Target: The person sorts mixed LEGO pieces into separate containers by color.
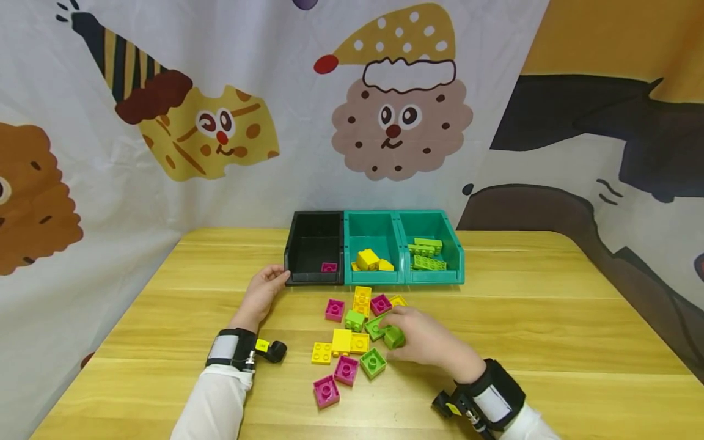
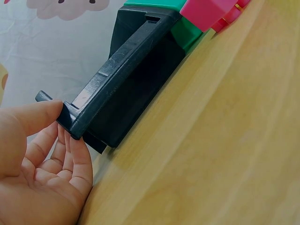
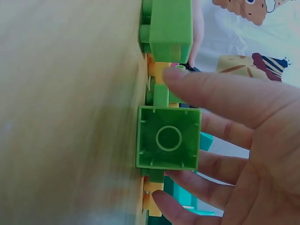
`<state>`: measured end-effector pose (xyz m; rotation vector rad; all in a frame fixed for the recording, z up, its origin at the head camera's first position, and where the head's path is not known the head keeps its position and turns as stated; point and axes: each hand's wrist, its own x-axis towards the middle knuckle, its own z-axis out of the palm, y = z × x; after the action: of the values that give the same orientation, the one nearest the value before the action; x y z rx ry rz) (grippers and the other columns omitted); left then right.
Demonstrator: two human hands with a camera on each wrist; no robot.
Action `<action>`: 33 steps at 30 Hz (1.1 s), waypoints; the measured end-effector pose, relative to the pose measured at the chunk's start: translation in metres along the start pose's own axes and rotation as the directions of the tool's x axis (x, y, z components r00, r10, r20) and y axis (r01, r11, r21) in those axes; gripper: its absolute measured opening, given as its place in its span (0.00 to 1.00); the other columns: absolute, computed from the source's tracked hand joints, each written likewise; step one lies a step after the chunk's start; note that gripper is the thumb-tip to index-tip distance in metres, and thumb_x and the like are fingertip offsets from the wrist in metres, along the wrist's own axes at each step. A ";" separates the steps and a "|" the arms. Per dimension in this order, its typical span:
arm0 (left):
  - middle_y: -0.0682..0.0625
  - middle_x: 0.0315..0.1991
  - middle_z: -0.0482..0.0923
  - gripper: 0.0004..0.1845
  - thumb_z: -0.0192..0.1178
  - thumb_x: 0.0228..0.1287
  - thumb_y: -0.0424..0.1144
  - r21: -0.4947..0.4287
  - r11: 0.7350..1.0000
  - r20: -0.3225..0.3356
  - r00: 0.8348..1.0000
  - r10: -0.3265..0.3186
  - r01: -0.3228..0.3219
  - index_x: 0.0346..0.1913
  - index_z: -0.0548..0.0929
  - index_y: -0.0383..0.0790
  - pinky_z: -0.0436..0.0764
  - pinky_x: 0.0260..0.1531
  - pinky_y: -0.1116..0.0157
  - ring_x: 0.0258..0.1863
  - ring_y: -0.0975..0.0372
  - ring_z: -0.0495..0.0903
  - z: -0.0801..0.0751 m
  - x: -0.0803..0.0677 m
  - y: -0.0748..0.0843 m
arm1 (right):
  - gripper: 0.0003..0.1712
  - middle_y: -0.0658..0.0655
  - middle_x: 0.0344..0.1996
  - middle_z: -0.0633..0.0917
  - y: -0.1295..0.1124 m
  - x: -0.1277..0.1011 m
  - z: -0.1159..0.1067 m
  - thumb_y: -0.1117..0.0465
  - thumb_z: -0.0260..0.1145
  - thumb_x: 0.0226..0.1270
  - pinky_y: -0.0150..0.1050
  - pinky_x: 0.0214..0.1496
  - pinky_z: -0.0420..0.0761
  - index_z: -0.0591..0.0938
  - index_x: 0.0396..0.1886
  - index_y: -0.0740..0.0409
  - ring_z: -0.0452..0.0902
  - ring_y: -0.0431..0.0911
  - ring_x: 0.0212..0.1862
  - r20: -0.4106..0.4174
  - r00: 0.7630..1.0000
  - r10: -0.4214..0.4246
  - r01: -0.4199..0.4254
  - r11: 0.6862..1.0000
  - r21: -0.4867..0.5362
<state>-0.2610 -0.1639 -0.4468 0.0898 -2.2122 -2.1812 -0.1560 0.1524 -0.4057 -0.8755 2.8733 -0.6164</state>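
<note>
My right hand (image 1: pixel 397 329) holds a light green square brick (image 1: pixel 394 338) just above the table, over a scatter of loose bricks. In the right wrist view the green brick (image 3: pixel 168 137) shows its hollow underside, with the thumb (image 3: pixel 220 93) above it and fingers curled behind. My left hand (image 1: pixel 277 277) is at the front left corner of the black bin (image 1: pixel 315 241). In the left wrist view the thumb (image 2: pixel 40 116) and fingertips (image 2: pixel 77 150) pinch the black bin's (image 2: pixel 136 84) rim corner. One pink brick (image 1: pixel 329 267) lies inside it.
Two teal bins stand to the right of the black one: the middle bin (image 1: pixel 374 227) holds yellow bricks, the right bin (image 1: pixel 434 223) green ones. Pink, yellow and green bricks (image 1: pixel 346 342) lie loose in front. The wooden table (image 1: pixel 550 318) ends at a cartoon curtain behind.
</note>
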 end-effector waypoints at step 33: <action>0.60 0.27 0.70 0.09 0.55 0.67 0.31 -0.003 1.000 -0.005 1.000 0.007 -0.007 0.47 0.72 0.31 0.71 0.33 0.74 0.28 0.71 0.68 0.004 0.005 0.000 | 0.14 0.53 0.39 0.85 0.010 0.007 -0.004 0.66 0.73 0.51 0.43 0.45 0.79 0.83 0.40 0.58 0.77 0.44 0.41 -0.027 0.999 -0.022 0.021 0.999 -0.041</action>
<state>-0.2658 -0.1599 -0.4473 0.0868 -2.2038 -2.1781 -0.1678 0.1579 -0.4057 -0.9120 2.9145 -0.5783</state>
